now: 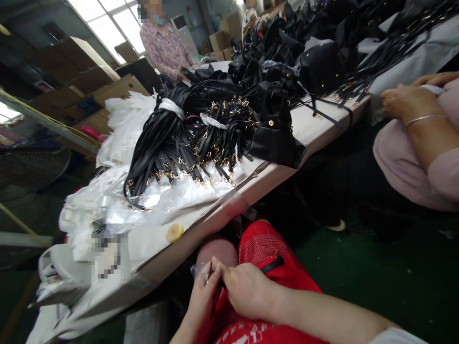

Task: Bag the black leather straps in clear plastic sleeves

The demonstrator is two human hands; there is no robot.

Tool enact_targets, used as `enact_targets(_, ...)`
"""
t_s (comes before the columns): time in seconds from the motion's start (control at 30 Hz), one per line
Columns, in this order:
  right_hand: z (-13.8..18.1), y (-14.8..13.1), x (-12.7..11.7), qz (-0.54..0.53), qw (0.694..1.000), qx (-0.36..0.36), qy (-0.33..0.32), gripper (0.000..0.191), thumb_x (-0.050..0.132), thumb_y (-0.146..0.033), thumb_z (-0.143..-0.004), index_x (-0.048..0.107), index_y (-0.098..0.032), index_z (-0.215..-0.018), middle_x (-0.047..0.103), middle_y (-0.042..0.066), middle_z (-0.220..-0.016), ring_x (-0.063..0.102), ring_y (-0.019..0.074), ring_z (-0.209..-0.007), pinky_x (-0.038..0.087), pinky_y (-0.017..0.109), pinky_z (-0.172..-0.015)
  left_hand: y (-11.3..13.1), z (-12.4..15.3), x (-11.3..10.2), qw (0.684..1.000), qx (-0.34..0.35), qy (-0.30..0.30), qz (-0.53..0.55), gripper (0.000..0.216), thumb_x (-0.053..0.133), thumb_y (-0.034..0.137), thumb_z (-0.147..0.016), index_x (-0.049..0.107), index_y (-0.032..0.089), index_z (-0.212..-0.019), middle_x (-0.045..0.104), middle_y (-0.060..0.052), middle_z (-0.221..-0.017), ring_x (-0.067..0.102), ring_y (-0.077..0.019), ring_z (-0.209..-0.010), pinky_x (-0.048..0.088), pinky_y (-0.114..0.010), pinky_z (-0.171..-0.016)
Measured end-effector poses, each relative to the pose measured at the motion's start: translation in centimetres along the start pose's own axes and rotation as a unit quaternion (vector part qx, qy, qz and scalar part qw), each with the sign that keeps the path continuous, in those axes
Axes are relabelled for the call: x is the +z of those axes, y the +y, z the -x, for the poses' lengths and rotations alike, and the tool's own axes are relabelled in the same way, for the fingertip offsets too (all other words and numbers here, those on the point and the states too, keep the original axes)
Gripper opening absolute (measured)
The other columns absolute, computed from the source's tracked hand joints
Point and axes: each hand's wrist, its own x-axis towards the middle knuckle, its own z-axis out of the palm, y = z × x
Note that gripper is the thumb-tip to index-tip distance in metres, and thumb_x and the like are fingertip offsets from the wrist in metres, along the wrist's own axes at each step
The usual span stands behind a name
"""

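Both my hands rest in my lap over red shorts (267,253), below the table edge. My left hand (201,298) pinches a small clear plastic bag (199,271) with a dark, thin item in it. My right hand (247,289) is closed beside it, fingertips meeting the left hand at the same small item. A short black strap piece (272,263) lies on my thigh just behind the right hand.
A white table (322,126) carries a bundle of black straps with gold clasps (186,143), black bags (276,134), clear plastic bags (118,205) and a yellow tape roll (174,232). A seated person's hands (409,102) work at right. Another person (163,45) stands at the back.
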Motion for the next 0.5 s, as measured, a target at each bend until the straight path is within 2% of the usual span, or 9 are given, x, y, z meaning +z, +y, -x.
enact_targets(0.2, -0.5, 0.0, -0.3, -0.012, 1.0, 0.002, -0.024, 0.065, 0.049, -0.013, -0.082, 0.035, 0.0, -0.143, 0.066, 0.021, -0.12, 0.069, 0.0269, -0.084, 0.055, 0.036, -0.066, 0.4, 0.0, 0.1, 0.999, 0.028, 0.025, 0.013, 0.051, 0.075, 0.065, -0.066, 0.057, 0.019, -0.076, 0.045, 0.005, -0.054, 0.049, -0.0116, -0.054, 0.038, -0.019, -0.049)
enact_targets(0.33, 0.1, 0.6, -0.6, -0.064, 0.997, 0.034, -0.032, 0.062, 0.052, -0.022, -0.087, 0.036, -0.003, -0.145, 0.068, 0.018, -0.115, 0.067, 0.028, -0.09, 0.055, 0.039, -0.077, -0.4, -1.1, 0.0, 0.997, 0.055, 0.047, -0.027, 0.055, 0.073, 0.07, -0.064, 0.058, 0.017, -0.07, 0.055, -0.001, -0.066, 0.054, -0.0163, -0.067, 0.047, -0.024, -0.06)
enact_targets(0.43, 0.8, 1.7, -1.5, -0.12, 0.99, 0.077, 0.009, 0.06, 0.059, -0.035, -0.089, 0.044, -0.01, -0.141, 0.066, 0.015, -0.117, 0.063, 0.0296, -0.101, 0.052, 0.042, -0.089, -1.4, -2.9, -0.6, 0.995, 0.054, 0.031, -0.073, 0.061, 0.067, 0.077, -0.064, 0.058, 0.017, -0.066, 0.053, -0.001, -0.063, 0.051, -0.0161, -0.064, 0.046, -0.024, -0.058)
enact_targets(0.5, 1.4, 3.3, -2.2, -0.168, 0.978, 0.104, 0.062, 0.046, 0.06, -0.039, -0.09, 0.056, -0.017, -0.13, 0.068, 0.011, -0.113, 0.062, 0.0283, -0.102, 0.051, 0.041, -0.091, -1.9, -4.4, -1.3, 0.995, 0.029, 0.014, -0.094, 0.063, 0.061, 0.081, -0.066, 0.055, 0.018, -0.063, 0.045, 0.002, -0.056, 0.044, -0.0133, -0.054, 0.04, -0.023, -0.05)
